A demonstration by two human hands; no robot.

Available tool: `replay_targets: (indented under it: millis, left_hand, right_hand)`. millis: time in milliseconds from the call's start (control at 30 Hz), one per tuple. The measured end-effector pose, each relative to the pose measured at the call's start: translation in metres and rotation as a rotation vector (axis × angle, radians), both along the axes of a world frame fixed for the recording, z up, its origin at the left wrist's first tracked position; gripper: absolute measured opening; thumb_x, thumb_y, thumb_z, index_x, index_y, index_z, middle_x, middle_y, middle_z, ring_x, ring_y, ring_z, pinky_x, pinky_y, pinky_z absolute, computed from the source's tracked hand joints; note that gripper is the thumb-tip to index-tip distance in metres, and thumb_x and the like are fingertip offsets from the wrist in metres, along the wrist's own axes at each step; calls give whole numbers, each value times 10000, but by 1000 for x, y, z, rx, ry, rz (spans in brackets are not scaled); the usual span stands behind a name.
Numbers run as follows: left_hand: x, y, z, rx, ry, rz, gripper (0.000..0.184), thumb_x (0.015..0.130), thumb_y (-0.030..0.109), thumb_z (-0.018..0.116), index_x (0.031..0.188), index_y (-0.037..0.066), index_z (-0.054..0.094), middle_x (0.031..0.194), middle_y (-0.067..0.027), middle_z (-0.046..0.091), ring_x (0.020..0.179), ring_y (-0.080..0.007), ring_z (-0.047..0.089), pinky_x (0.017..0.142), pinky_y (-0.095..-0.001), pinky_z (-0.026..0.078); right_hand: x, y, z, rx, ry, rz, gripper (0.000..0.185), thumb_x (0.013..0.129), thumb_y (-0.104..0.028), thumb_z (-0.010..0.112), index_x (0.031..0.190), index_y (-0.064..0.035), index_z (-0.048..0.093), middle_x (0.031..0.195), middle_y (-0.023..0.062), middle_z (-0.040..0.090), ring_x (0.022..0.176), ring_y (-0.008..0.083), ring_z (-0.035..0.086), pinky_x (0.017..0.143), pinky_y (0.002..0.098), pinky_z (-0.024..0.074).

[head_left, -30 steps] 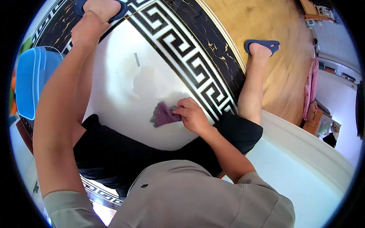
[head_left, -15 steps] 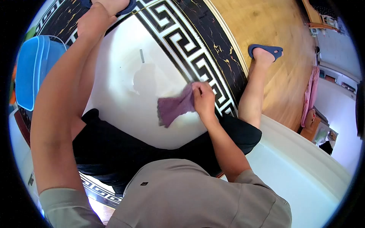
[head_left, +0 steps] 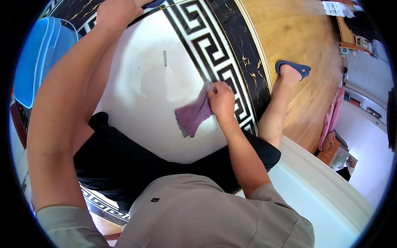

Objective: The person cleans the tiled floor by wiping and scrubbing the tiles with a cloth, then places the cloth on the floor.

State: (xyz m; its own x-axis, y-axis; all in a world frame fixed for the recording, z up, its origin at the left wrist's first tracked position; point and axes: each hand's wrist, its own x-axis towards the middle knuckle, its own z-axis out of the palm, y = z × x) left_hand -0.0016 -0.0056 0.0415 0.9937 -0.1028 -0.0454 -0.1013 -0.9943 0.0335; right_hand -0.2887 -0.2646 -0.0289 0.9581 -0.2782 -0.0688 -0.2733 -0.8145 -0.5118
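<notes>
A purple cloth with greyish edges lies partly spread on the glossy white floor tile, between my legs. My right hand pinches its upper right corner, beside the black-and-white key-pattern border. At the top left, my left hand is by my foot and ankle; what its fingers touch is cut off at the frame's top edge. A small grey strip lies on the tile above the cloth.
A blue plastic tub stands at the left beyond my left arm. My other foot, in a dark blue slipper, rests on the wooden floor. Pink fabric hangs at the right, near a small wooden cabinet.
My right hand has moved up and right, drawing the bunched cloth out into a longer shape. The view has shifted, so my left hand now sits nearer the top edge.
</notes>
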Motion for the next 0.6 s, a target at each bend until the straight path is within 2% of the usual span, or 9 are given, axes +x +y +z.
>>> replay_targets:
  millis: [167, 267, 433, 600]
  left_hand:
    - [1, 4, -8, -21, -87, -27, 575, 774, 363, 786, 1118, -60, 604, 1044, -263, 713, 959, -386, 727, 844, -455, 589]
    - [-9, -8, 20, -21, -2, 56, 268, 723, 185, 728, 864, -42, 721, 847, -232, 728, 846, -365, 742, 750, -450, 596]
    - [-7, -1, 17, -86, -19, 12, 269, 711, 170, 718, 870, -48, 718, 862, -232, 730, 835, -363, 744, 752, -451, 596]
    - [-6, 0, 21, -112, 41, 88, 275, 723, 169, 713, 888, -51, 718, 910, -242, 733, 870, -361, 745, 774, -447, 598]
  right_hand:
    - [35, 0, 10, 14, 122, 51, 161, 822, -122, 751, 850, -12, 637, 864, 214, 664, 790, 426, 657, 707, 483, 529]
    - [53, 1, 9, 1, 133, 115, 168, 823, -123, 749, 837, -6, 628, 859, 224, 663, 805, 430, 657, 708, 486, 526]
    - [87, 11, 2, -16, 30, 204, 173, 833, -128, 730, 823, 0, 614, 849, 233, 663, 798, 434, 651, 720, 503, 516]
    - [52, -8, 8, -43, 188, 116, 164, 832, -121, 735, 815, -8, 617, 821, 225, 662, 774, 431, 650, 701, 493, 518]
